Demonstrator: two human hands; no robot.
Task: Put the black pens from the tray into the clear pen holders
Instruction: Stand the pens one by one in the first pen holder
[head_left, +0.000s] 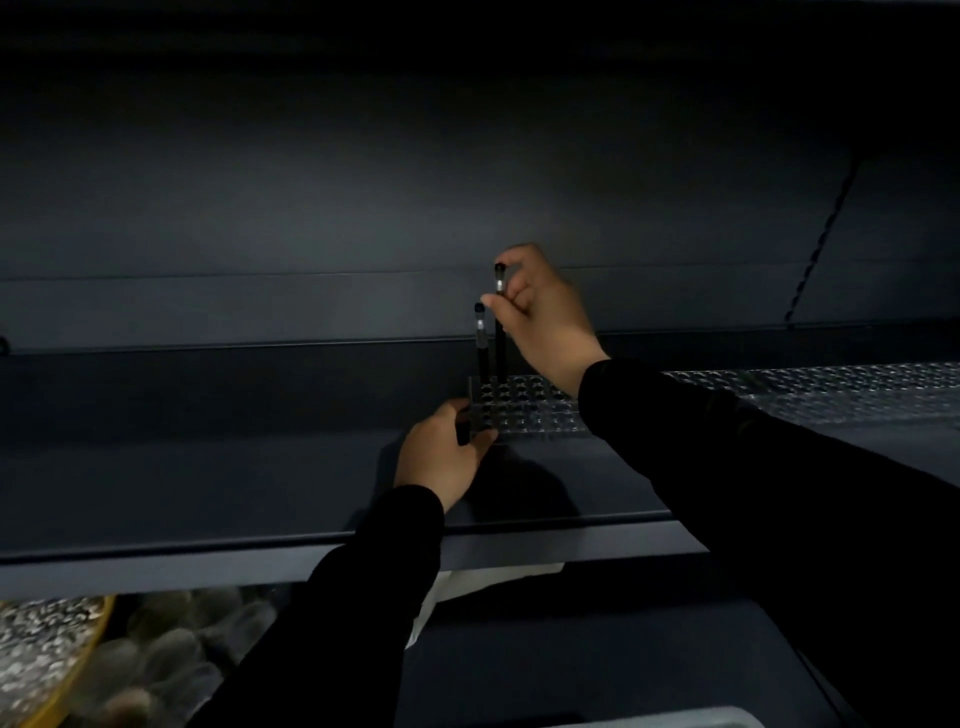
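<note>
Dimly, right hand (540, 306) pinches a black pen (500, 332); left hand (441, 457) grips the half-hidden holder (519, 405).

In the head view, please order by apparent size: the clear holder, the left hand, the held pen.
1. Clear perforated plastic pen holder
2. Left hand, nearer the camera, so unsure
3. Slim black pen in right hand

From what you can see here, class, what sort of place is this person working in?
Probably a shop display or stockroom shelving unit. Clues: a dark metal shelf with a slotted upright rail, rows of clear perforated pen holders along it, and the right hand lowering a black pen into one.
</note>
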